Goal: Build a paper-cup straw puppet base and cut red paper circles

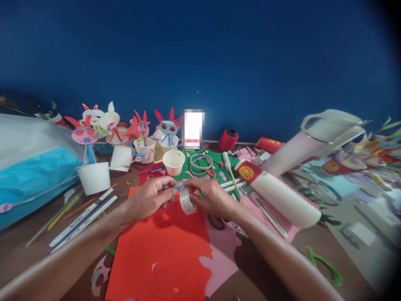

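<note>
Both hands meet over a red paper sheet in the middle of the table. My right hand holds a roll of clear tape. My left hand pinches at the roll's upper edge, fingertips touching the right hand's. Whether a strip is pulled free I cannot tell. A pink paper sheet lies under the red one on the right. Black scissors lie partly hidden beneath my right wrist.
Paper-cup figures with coloured faces line the back. Empty white cups, a long stack of cups, a white jug, red thread spool, straws and pens, green scissors and a blue-white bag surround.
</note>
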`<state>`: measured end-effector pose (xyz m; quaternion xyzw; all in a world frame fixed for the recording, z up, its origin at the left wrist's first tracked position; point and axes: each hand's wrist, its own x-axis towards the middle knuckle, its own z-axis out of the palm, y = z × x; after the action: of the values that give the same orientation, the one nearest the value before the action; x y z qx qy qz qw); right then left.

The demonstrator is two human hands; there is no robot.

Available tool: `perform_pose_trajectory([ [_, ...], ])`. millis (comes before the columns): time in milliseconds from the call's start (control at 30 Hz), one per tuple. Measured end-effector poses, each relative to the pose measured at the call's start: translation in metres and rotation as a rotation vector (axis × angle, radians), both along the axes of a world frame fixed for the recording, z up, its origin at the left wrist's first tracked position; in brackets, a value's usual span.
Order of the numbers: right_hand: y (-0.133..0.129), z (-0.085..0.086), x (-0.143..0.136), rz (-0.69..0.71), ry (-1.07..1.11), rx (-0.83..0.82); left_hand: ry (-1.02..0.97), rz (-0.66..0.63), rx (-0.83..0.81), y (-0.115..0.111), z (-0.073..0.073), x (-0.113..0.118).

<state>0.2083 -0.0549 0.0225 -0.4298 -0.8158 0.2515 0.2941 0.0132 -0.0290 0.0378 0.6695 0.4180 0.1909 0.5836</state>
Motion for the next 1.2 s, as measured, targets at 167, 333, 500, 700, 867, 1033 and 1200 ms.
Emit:
perform_pose_trajectory([
  [167, -0.0009, 0.0002, 0.0029, 0.045, 0.042, -0.081, -0.041, 0.016, -0.066, -0.0009, -0.0019, 0.0010],
  [333, -0.0008, 0.0005, 0.0049, 0.067, 0.101, -0.200, -0.105, 0.011, -0.116, -0.0013, -0.0032, 0.0014],
  [500, -0.0018, 0.0039, 0.0064, 0.084, 0.142, -0.294, -0.137, 0.052, -0.168, -0.0048, -0.0024, 0.0030],
  [700, -0.0029, 0.0020, 0.0077, 0.031, 0.097, -0.329, -0.166, 0.063, -0.181, -0.0058, -0.0023, 0.0033],
  [867, -0.0030, 0.0000, 0.0073, 0.026, 0.040, -0.286, -0.174, 0.005, -0.254, -0.0018, -0.0040, 0.0002],
  [1033, -0.0038, 0.0005, 0.0065, 0.034, 0.056, -0.287, -0.185, -0.045, -0.355, 0.0006, -0.0059, -0.0024],
  [1200, -0.0047, 0.0054, 0.0060, 0.051, 0.092, -0.330, -0.260, -0.090, -0.419, 0.0001, -0.0062, -0.0048],
])
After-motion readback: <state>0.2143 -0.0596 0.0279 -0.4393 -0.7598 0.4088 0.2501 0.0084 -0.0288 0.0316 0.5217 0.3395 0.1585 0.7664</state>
